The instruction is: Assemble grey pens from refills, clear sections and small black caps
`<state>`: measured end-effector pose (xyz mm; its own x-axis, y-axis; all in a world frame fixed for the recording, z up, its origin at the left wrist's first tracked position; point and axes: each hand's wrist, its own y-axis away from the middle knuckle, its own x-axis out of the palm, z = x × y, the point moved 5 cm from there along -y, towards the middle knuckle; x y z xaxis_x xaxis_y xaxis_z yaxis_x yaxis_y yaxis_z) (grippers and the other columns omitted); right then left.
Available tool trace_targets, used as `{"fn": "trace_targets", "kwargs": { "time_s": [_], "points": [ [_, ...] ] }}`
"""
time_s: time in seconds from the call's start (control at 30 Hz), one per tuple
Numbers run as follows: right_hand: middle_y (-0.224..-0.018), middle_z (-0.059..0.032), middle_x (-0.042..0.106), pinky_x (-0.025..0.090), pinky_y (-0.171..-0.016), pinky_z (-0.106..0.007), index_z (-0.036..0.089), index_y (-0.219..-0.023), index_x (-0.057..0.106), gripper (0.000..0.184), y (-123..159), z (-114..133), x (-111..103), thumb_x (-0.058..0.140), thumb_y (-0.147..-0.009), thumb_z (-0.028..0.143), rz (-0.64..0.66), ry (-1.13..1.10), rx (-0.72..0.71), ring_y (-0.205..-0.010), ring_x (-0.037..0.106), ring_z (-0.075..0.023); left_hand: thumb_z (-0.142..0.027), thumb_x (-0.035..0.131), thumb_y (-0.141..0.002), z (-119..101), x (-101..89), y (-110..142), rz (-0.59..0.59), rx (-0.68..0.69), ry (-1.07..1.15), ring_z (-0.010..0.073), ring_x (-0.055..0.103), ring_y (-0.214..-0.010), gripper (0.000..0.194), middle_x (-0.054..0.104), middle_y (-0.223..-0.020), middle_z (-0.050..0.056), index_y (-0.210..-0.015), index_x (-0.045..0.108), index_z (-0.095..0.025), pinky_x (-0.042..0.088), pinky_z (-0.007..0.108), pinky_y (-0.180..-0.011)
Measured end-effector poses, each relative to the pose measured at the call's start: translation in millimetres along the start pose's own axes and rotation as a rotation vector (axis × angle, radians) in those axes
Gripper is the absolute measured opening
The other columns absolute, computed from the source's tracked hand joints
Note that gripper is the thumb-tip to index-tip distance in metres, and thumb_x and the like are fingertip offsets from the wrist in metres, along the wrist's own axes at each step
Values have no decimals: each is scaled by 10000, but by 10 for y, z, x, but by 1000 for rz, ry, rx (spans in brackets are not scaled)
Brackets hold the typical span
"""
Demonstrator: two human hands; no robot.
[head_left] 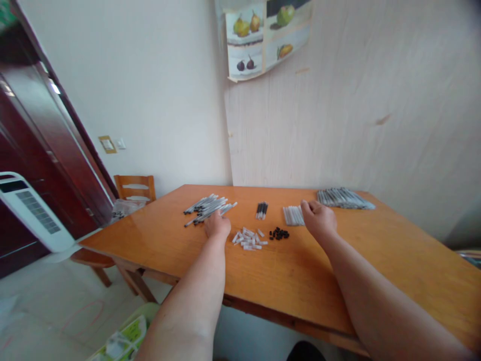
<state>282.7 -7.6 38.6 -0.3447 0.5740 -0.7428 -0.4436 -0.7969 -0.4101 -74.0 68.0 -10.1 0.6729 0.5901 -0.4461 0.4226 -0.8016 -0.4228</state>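
Note:
My left hand [218, 225] is at the near right edge of a pile of pens [205, 206] with clear barrels and black ends. Its fingers are curled, and whatever they may hold is hidden. On the right, my closed right hand [319, 219] is beside a row of clear pen barrels [292, 216]; anything inside the fist is out of sight. Between the hands lie a small row of black pen refills [262, 210], loose clear caps [248, 238] and a cluster of small black plugs [278, 234].
The wooden table [285, 271] stands against the wall. A flat bundle of grey pens [344, 197] lies at its back right. A wooden chair [134, 186] with a plastic bag is at the left, near a white appliance [35, 213]. A green bin [130, 328] stands below.

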Motion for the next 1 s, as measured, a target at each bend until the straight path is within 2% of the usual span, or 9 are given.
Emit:
{"fn": "trace_targets", "kwargs": {
  "time_s": [0.33,0.43,0.6,0.67,0.83,1.0],
  "points": [
    [-763,-98,656,219,-542,-284,188,-738,679,495,14,25,8,350,-938,499,4,4,-27,-668,503,-169,-178,689,-665,-25,-39,32,-30,-40,-5,403,524,-1148,103,684,-955,188,-763,691,-210,331,518,-986],
    [-746,-90,647,213,-536,-282,184,-740,681,498,17,29,19,355,-935,507,10,2,-35,-647,486,-162,-199,696,-666,-40,-46,41,-31,-63,-79,399,517,-1158,126,681,-995,190,-791,697,-202,342,511,-980],
    [-720,-86,637,199,-531,-281,181,-720,667,500,14,32,35,356,-932,511,8,-8,-62,-615,462,-154,-262,580,-789,-64,18,47,117,-52,-418,385,551,-1118,195,680,-1061,198,-907,720,-193,401,480,-899],
    [-713,-85,633,197,-534,-280,185,-715,660,492,14,29,43,360,-931,509,6,-20,-70,-613,458,-155,-281,538,-823,-75,22,53,136,-46,-491,376,563,-1102,240,681,-1078,195,-950,723,-196,418,464,-869],
    [-665,-68,598,189,-534,-279,192,-671,620,486,20,26,57,366,-922,521,1,-39,-80,-586,428,-148,-309,539,-825,-102,13,65,137,-50,-549,389,547,-1128,290,656,-1131,212,-1010,723,-184,418,477,-869],
    [-622,-53,568,188,-531,-276,189,-629,582,495,28,49,60,360,-927,517,2,-35,-109,-571,419,-138,-317,566,-803,-100,36,56,139,-65,-505,446,511,-1154,280,628,-1143,268,-948,735,-148,394,539,-877]
  ]
}}
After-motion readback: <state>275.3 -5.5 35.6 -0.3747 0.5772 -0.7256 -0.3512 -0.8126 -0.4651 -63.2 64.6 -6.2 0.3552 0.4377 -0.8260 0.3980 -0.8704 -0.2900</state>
